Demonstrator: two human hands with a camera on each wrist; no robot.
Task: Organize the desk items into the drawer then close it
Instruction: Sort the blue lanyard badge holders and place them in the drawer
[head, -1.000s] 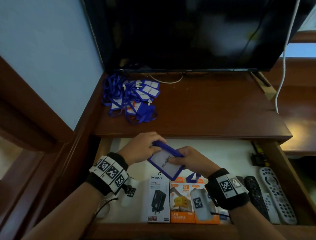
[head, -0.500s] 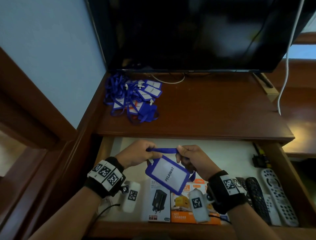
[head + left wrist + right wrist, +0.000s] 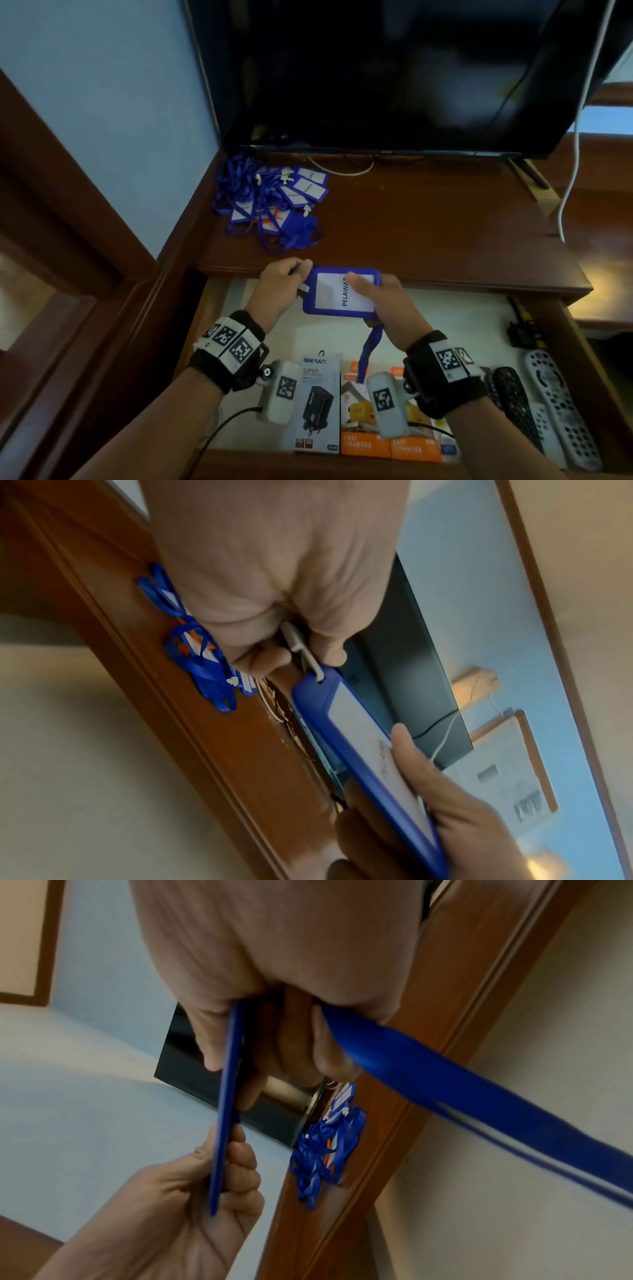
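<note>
1. Blue badge holder (image 3: 342,291) – held above the open drawer (image 3: 462,318), near its back edge.
2. Left hand (image 3: 282,286) – grip clamped on the clip end.
3. Right hand (image 3: 383,301) – grip clamped on the holder's other side.

The wooden desk top (image 3: 428,222) lies behind the open wooden drawer (image 3: 472,315) and above it; a flat black television (image 3: 394,75) stands at the desk's back; a heap of blue lanyard badges (image 3: 270,202) lies on the desk's back left corner; the blue badge holder (image 3: 334,291) hangs over the drawer's back edge, between the left hand (image 3: 282,286) and right hand (image 3: 383,301); boxed chargers (image 3: 363,414) lie along the drawer's front, remote controls (image 3: 537,407) to their right.
</note>
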